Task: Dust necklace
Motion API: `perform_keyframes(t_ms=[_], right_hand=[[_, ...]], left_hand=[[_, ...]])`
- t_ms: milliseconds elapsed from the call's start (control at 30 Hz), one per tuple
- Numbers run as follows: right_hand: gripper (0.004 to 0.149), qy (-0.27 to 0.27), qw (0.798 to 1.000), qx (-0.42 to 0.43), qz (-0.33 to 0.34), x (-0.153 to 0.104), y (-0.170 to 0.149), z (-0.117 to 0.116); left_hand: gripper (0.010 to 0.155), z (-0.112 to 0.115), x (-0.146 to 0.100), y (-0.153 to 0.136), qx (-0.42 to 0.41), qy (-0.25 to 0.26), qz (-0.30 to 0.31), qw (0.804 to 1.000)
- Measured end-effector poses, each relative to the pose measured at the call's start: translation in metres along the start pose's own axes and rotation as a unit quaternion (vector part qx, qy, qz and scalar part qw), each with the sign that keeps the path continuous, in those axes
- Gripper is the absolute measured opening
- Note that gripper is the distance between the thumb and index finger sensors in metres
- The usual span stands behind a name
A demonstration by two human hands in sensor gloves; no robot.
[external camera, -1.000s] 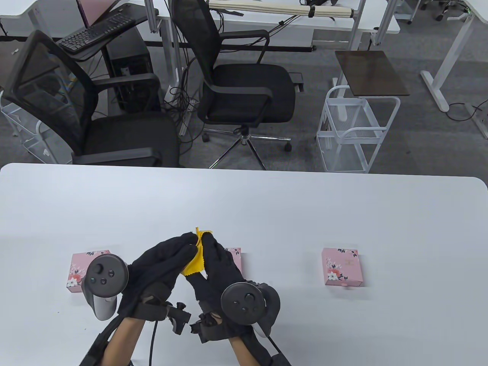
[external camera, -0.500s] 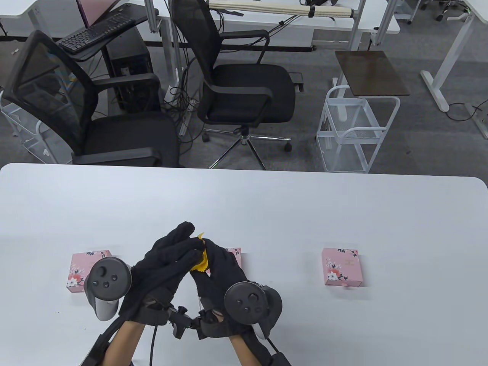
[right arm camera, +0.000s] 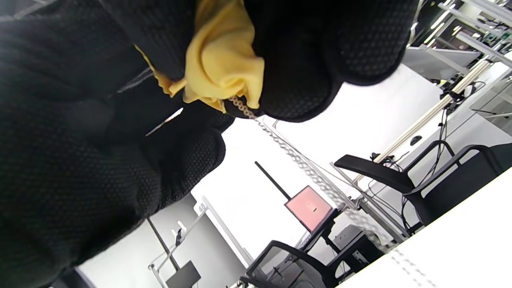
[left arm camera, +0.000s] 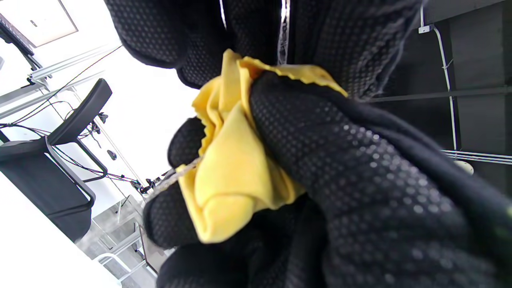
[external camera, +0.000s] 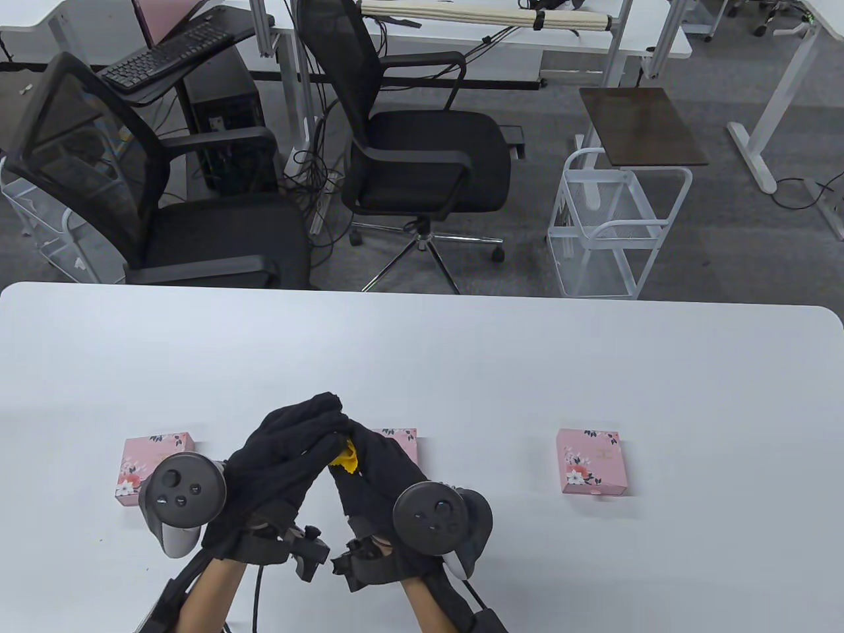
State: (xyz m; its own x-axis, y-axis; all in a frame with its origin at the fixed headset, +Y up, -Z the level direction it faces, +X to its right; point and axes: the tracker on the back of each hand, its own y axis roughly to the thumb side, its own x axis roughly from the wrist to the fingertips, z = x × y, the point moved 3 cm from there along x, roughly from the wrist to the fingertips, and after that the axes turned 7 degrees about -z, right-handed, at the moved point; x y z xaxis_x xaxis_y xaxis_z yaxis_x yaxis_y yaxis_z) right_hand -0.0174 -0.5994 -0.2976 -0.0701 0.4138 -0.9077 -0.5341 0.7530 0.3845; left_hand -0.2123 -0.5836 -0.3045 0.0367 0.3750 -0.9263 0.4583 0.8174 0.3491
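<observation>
Gloved hands (right arm camera: 280,60) pinch a yellow cloth (right arm camera: 222,60) around a chain (right arm camera: 280,142).

Soft matt yellow cloth (left arm camera: 236,172), metal link necklace (right arm camera: 276,138), dotted knit gloves (left arm camera: 360,168).

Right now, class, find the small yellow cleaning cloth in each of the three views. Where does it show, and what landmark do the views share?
Table view: yellow cleaning cloth peeks out low centre, between the black gloved left hand and right hand.
Left wrist view: bunched at centre, gloved fingers around it.
Right wrist view: top centre, thin chain necklace trailing from it.
Shared landmark: the black gloves pinching it.
</observation>
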Motion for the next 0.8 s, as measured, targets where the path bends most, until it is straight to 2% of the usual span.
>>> perform_keyframes(t_ms=[67, 233, 400, 567, 633, 700, 800], right_hand=[[0.04, 0.028, 1.0, -0.005, 0.008, 0.001, 0.0029, -0.0016], [0.04, 0.006, 1.0, -0.013, 0.006, 0.0005, 0.0012, 0.0004], [0.04, 0.038, 0.999, -0.015, 0.014, 0.0019, 0.003, -0.0024], [0.04, 0.024, 1.0, 0.003, 0.002, 0.002, -0.0017, -0.0016], [0.039, 0.034, 0.999, 0.016, -0.004, 0.0025, -0.0027, -0.0033], [0.039, 0.049, 0.999, 0.001, 0.004, 0.003, -0.0006, -0.0041], [0.04, 0.029, 0.999, -0.012, 0.011, 0.002, -0.0002, -0.0028]], left_hand=[[0.035, -0.0003, 0.0, -0.0002, 0.006, 0.003, 0.0, 1.0], [0.035, -0.0005, -0.0002, 0.0007, 0.002, 0.004, 0.003, 1.0], [0.035, -0.0014, 0.0, 0.0004, 0.01, 0.006, 0.002, 1.0], [0.035, -0.0037, -0.0009, 0.0026, 0.004, 0.013, 0.006, 1.0], [0.035, -0.0049, -0.0012, 0.0031, 0.006, 0.014, 0.007, 1.0], [0.035, -0.0056, -0.0012, 0.003, 0.009, 0.016, 0.007, 1.0], [0.035, -0.0072, -0.0012, 0.0033, -0.001, 0.02, 0.007, 1.0]])
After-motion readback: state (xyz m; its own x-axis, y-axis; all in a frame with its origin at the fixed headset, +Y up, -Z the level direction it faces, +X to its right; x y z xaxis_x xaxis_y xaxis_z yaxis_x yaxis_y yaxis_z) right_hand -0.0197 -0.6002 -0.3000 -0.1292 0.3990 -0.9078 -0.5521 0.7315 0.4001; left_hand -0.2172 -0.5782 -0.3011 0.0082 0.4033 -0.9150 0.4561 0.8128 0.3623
